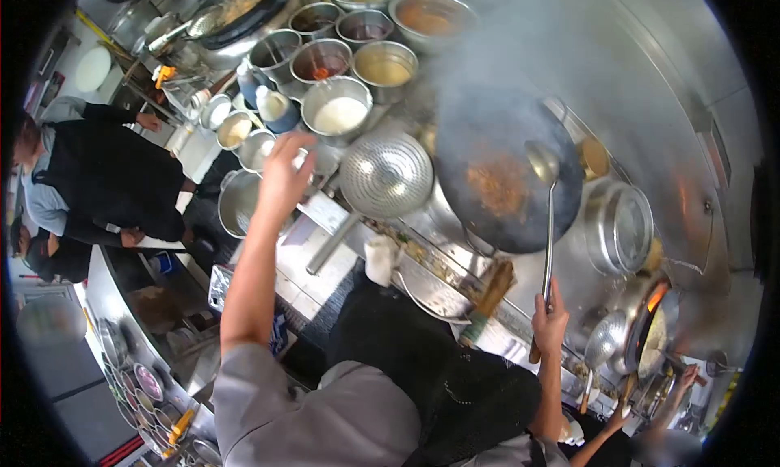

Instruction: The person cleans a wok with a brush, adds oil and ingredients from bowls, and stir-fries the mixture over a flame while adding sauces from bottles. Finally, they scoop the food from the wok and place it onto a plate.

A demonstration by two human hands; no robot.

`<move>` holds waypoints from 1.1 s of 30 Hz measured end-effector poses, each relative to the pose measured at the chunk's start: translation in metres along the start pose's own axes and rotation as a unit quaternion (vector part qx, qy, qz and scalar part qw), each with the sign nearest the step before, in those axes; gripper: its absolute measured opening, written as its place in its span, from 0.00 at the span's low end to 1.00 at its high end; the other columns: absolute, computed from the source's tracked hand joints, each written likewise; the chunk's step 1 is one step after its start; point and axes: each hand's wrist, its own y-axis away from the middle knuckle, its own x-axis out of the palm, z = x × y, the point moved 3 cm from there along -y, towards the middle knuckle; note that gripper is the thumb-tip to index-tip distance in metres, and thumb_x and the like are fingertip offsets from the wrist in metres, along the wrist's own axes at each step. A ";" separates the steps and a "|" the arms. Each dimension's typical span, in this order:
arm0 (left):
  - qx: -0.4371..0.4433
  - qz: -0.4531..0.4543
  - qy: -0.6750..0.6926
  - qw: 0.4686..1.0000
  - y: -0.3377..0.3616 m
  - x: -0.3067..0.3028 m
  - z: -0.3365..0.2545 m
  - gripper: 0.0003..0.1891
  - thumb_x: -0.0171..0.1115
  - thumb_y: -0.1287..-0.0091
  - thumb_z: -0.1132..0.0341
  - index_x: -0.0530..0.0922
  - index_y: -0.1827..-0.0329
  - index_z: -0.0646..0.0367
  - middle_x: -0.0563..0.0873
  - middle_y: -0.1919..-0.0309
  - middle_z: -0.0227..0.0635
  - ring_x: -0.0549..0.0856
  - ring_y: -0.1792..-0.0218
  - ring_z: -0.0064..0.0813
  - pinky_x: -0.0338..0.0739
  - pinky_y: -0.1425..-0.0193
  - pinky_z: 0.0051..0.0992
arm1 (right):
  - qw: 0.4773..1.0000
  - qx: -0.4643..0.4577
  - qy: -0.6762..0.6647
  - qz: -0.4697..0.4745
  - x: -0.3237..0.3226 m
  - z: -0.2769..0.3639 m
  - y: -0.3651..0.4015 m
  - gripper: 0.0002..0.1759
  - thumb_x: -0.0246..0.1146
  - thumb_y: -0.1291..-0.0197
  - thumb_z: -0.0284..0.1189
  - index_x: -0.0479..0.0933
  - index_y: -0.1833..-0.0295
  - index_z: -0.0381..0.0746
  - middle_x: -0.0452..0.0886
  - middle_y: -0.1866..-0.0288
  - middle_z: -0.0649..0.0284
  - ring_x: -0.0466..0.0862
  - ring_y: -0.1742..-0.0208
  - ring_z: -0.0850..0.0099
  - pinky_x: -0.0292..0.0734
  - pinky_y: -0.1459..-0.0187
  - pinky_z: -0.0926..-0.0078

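Note:
My right hand (551, 313) is closed round the handle of a long ladle (550, 223). The ladle's bowl lies inside a smoking dark wok (544, 211), beside browned, chopped food (497, 187). To the left, my left hand (286, 168) is raised over the seasoning containers, its thumb and bent fingers apart. A pale patch shows between those fingers; I cannot make out what it is. Close to that hand are a small metal bowl (257, 149) and a pot of white contents (339, 114). A perforated strainer (387, 175) rests between my left hand and the wok.
Several metal pots of sauces, one a yellowish liquid (383, 67), stand at the back. A folded white cloth (379, 260) and a brush (491, 296) lie along the near edge. Stacked pans (621, 227) stand right. A co-worker in a black apron (110, 170) is left; another person's hands (619, 414) work lower right.

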 end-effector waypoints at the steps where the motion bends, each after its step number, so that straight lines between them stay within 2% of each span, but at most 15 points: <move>1: 0.039 0.022 -0.038 0.998 -0.028 0.024 0.036 0.11 0.66 0.38 0.75 0.82 0.53 0.61 0.85 0.53 0.45 0.85 0.51 0.47 0.80 0.48 0.39 | 0.981 0.077 -0.174 0.025 0.012 0.054 0.003 0.31 0.61 0.29 0.25 0.64 0.22 0.41 0.73 0.76 0.71 0.71 0.80 0.83 0.66 0.80 0.80; 2: 0.080 0.046 -0.075 0.993 -0.053 0.050 0.073 0.11 0.65 0.39 0.74 0.82 0.53 0.60 0.85 0.53 0.47 0.85 0.50 0.48 0.81 0.48 0.40 | 0.957 0.061 -0.280 0.040 0.031 0.070 -0.003 0.31 0.58 0.28 0.25 0.62 0.22 0.40 0.74 0.76 0.71 0.71 0.82 0.83 0.65 0.82 0.82; 4: 0.015 0.141 -0.128 0.981 -0.089 0.106 0.128 0.12 0.65 0.41 0.71 0.83 0.53 0.59 0.84 0.54 0.52 0.84 0.48 0.50 0.80 0.45 0.42 | 0.900 0.090 -0.422 0.060 0.060 0.115 -0.010 0.31 0.57 0.28 0.24 0.60 0.21 0.38 0.74 0.75 0.69 0.71 0.83 0.82 0.66 0.82 0.83; 6: -0.037 0.273 -0.215 0.937 -0.110 0.157 0.171 0.15 0.66 0.40 0.68 0.82 0.50 0.58 0.84 0.54 0.52 0.84 0.47 0.49 0.81 0.44 0.41 | 0.855 0.100 -0.501 0.086 0.081 0.161 -0.015 0.31 0.57 0.29 0.22 0.62 0.22 0.39 0.75 0.74 0.65 0.70 0.84 0.81 0.66 0.85 0.83; 7: -0.028 0.278 -0.214 0.936 -0.114 0.177 0.187 0.15 0.66 0.40 0.68 0.82 0.50 0.58 0.84 0.54 0.52 0.84 0.47 0.49 0.81 0.44 0.41 | 0.846 0.116 -0.512 0.094 0.089 0.182 -0.017 0.30 0.57 0.29 0.22 0.62 0.22 0.40 0.75 0.74 0.65 0.70 0.85 0.81 0.66 0.85 0.83; 9: 0.004 0.354 -0.338 0.872 -0.111 0.209 0.211 0.22 0.71 0.44 0.65 0.79 0.45 0.58 0.84 0.52 0.51 0.83 0.44 0.49 0.81 0.43 0.40 | 0.829 0.129 -0.532 0.114 0.108 0.203 -0.018 0.30 0.58 0.29 0.23 0.64 0.23 0.43 0.76 0.74 0.64 0.70 0.85 0.81 0.65 0.86 0.83; 10: 0.010 0.360 -0.337 0.870 -0.114 0.212 0.212 0.22 0.71 0.44 0.65 0.79 0.45 0.58 0.84 0.52 0.51 0.83 0.44 0.49 0.81 0.43 0.40 | 0.829 0.146 -0.525 0.127 0.114 0.213 -0.018 0.30 0.58 0.28 0.24 0.64 0.22 0.44 0.77 0.73 0.63 0.70 0.85 0.80 0.65 0.85 0.83; 12: 0.009 0.375 -0.329 0.866 -0.111 0.214 0.212 0.31 0.76 0.47 0.60 0.75 0.41 0.59 0.82 0.45 0.50 0.81 0.41 0.50 0.80 0.40 0.40 | 0.817 0.142 -0.536 0.158 0.124 0.227 -0.017 0.30 0.59 0.28 0.24 0.63 0.22 0.43 0.77 0.72 0.62 0.72 0.84 0.80 0.67 0.84 0.82; 16: 0.000 0.395 -0.315 0.863 -0.114 0.213 0.207 0.34 0.79 0.51 0.57 0.75 0.42 0.61 0.81 0.44 0.52 0.79 0.39 0.50 0.79 0.37 0.39 | 0.829 0.168 -0.507 0.169 0.137 0.242 -0.019 0.31 0.59 0.28 0.24 0.63 0.22 0.43 0.78 0.71 0.62 0.73 0.83 0.79 0.68 0.83 0.82; 18: -0.045 0.347 -0.311 0.884 -0.114 0.206 0.200 0.26 0.78 0.51 0.60 0.78 0.49 0.54 0.86 0.55 0.43 0.82 0.42 0.45 0.78 0.38 0.40 | 0.838 0.167 -0.484 0.192 0.140 0.242 -0.017 0.31 0.59 0.29 0.23 0.62 0.22 0.43 0.77 0.71 0.62 0.74 0.83 0.79 0.68 0.83 0.81; 21: -0.011 0.403 -0.303 0.864 -0.116 0.218 0.215 0.31 0.78 0.49 0.56 0.76 0.45 0.60 0.85 0.50 0.50 0.80 0.38 0.47 0.80 0.38 0.39 | 0.831 0.179 -0.488 0.199 0.140 0.246 -0.016 0.32 0.59 0.29 0.23 0.62 0.21 0.42 0.77 0.71 0.62 0.74 0.83 0.78 0.68 0.84 0.80; 26: -0.002 0.415 -0.309 0.856 -0.111 0.224 0.229 0.27 0.77 0.48 0.57 0.78 0.48 0.60 0.86 0.51 0.50 0.83 0.44 0.46 0.81 0.40 0.40 | 0.838 0.169 -0.476 0.207 0.148 0.242 -0.015 0.31 0.59 0.29 0.24 0.62 0.22 0.41 0.77 0.72 0.63 0.74 0.82 0.79 0.69 0.83 0.81; 28: 0.001 0.400 -0.309 0.863 -0.119 0.226 0.228 0.23 0.75 0.46 0.59 0.80 0.50 0.58 0.87 0.54 0.49 0.87 0.50 0.46 0.81 0.42 0.40 | 0.832 0.162 -0.491 0.200 0.147 0.247 -0.015 0.32 0.60 0.30 0.24 0.62 0.22 0.42 0.77 0.73 0.64 0.74 0.82 0.79 0.69 0.83 0.81; 30: 0.017 0.351 -0.290 0.890 -0.118 0.223 0.227 0.17 0.74 0.51 0.62 0.83 0.57 0.54 0.87 0.58 0.44 0.87 0.52 0.46 0.82 0.47 0.42 | 0.821 0.165 -0.504 0.212 0.147 0.248 -0.016 0.32 0.61 0.30 0.24 0.62 0.22 0.42 0.77 0.73 0.64 0.74 0.82 0.79 0.69 0.82 0.81; 33: 0.028 0.330 -0.233 0.915 -0.131 0.215 0.232 0.15 0.74 0.50 0.61 0.84 0.60 0.54 0.89 0.61 0.42 0.88 0.55 0.45 0.83 0.49 0.41 | 0.792 0.160 -0.546 0.223 0.148 0.242 -0.019 0.34 0.61 0.30 0.25 0.60 0.21 0.43 0.77 0.73 0.64 0.73 0.82 0.79 0.71 0.81 0.79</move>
